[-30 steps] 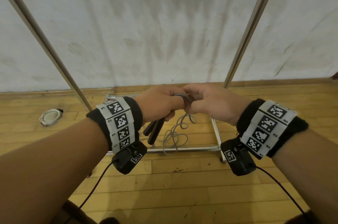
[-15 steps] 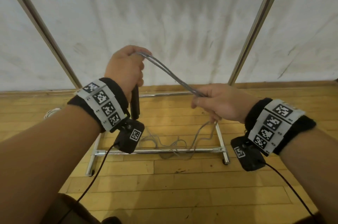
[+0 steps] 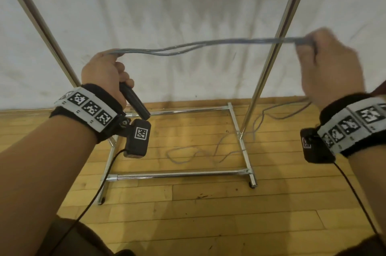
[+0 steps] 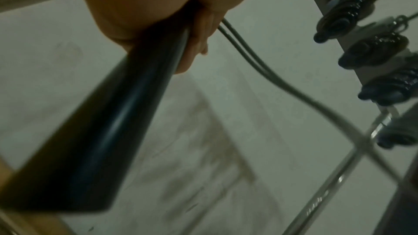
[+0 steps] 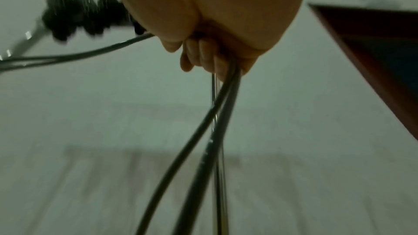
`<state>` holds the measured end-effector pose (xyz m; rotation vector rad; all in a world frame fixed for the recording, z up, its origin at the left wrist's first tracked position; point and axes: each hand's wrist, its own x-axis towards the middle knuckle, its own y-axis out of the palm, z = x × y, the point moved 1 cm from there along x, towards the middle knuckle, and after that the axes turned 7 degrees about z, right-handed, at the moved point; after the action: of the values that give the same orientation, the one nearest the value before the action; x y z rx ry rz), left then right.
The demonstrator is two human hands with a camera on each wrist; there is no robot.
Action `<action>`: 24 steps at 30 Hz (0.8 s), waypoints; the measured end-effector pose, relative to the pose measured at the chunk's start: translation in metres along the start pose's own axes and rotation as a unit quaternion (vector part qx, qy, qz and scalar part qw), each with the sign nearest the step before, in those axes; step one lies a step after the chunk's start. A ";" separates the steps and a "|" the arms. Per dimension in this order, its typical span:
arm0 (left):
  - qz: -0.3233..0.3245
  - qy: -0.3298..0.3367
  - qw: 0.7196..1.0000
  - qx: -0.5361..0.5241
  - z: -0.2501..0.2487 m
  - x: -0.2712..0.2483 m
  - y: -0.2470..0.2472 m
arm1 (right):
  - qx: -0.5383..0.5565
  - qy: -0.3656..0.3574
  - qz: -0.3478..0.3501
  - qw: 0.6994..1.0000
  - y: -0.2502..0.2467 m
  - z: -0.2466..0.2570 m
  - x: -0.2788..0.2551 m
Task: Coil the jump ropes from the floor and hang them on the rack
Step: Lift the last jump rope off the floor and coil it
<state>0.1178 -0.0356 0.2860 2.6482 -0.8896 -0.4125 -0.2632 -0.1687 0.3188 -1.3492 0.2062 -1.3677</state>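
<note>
Our left hand grips the black tubular handles and our right hand pinches the doubled thin grey jump rope, stretched level between them. The slack trails on the wooden floor through the chrome rack's base, so we should fold back equal lengths under steady tension.
</note>
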 end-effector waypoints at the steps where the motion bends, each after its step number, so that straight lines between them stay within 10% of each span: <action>1: 0.003 -0.008 1.000 0.012 0.001 -0.001 0.001 | 0.031 -0.021 -0.066 0.997 -0.013 0.006 0.002; 4: 0.048 -0.016 0.998 0.047 0.011 -0.012 0.006 | 0.045 -0.003 -0.033 0.998 -0.016 0.014 -0.002; 6: 0.082 -0.018 0.995 0.052 0.017 -0.022 0.010 | -0.028 0.040 0.213 0.976 0.003 0.015 -0.013; 8: 0.102 -0.018 0.993 0.065 0.020 -0.029 0.014 | -0.091 0.054 0.438 0.893 0.022 0.015 -0.029; 10: 0.129 -0.005 0.988 0.089 0.023 -0.036 0.017 | -0.139 0.043 0.526 0.838 0.030 0.015 -0.040; 14: 0.274 0.047 0.941 0.192 0.041 -0.061 0.024 | -0.138 0.016 0.533 0.835 0.035 0.019 -0.044; 21: 0.460 0.053 0.804 0.374 0.071 -0.109 0.050 | 0.307 -0.020 0.516 0.800 0.029 0.078 -0.055; 24: 0.461 0.048 0.818 0.340 0.065 -0.115 0.055 | 0.379 -0.001 0.513 0.770 0.030 0.088 -0.061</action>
<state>-0.0230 -0.0189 0.2676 2.2747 -2.4332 0.3550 -0.1978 -0.0842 0.2903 -0.3708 0.2874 -0.3858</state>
